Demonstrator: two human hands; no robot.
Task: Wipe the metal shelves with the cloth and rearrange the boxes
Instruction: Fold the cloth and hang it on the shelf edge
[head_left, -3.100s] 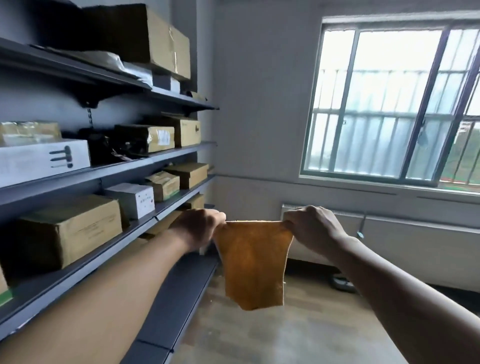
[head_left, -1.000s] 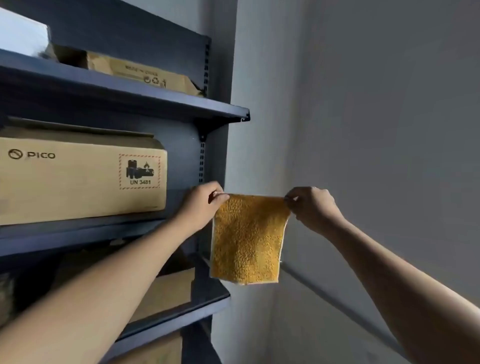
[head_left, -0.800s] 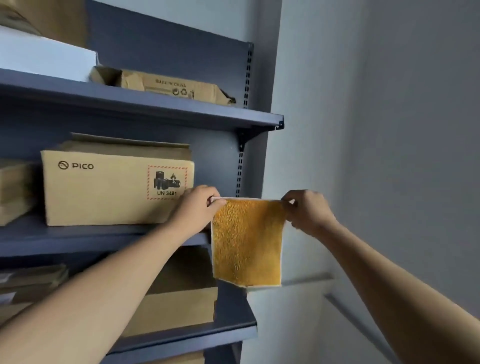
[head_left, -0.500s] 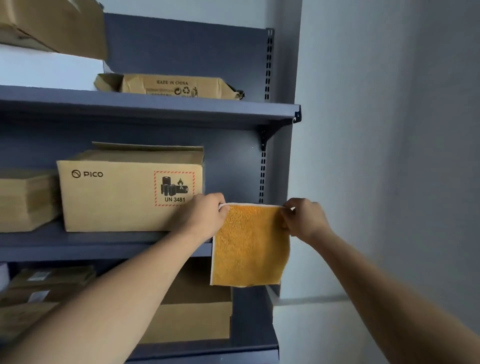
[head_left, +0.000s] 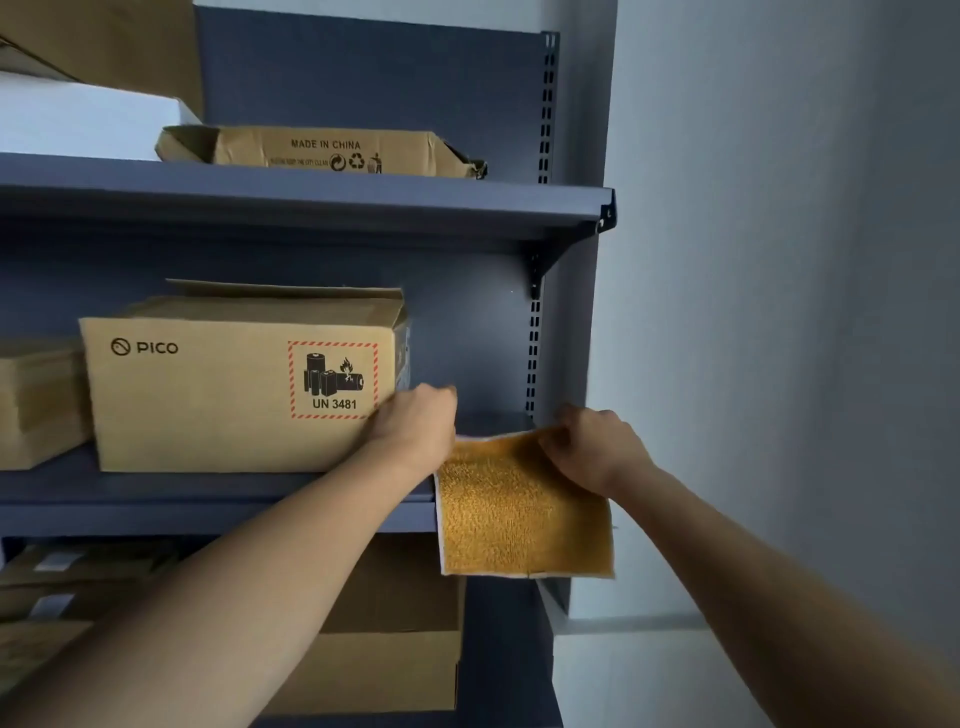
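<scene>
Orange cloth (head_left: 522, 519) drapes over metal shelf (head_left: 156, 488) edge beside PICO box (head_left: 208, 405); right grip (head_left: 592, 449) pinches it, left grip (head_left: 415, 423) at its corner (blurred, hold unclear).

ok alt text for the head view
A person's left hand and right hand hold an orange-yellow cloth draped over the front edge of a metal shelf, beside a PICO cardboard box. A flattened carton lies on the shelf above.

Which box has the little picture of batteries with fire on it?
The big PICO box on the middle shelf, next to the left hand. It alone carries the red-striped UN 3481 label; the flat box above has none.
</scene>
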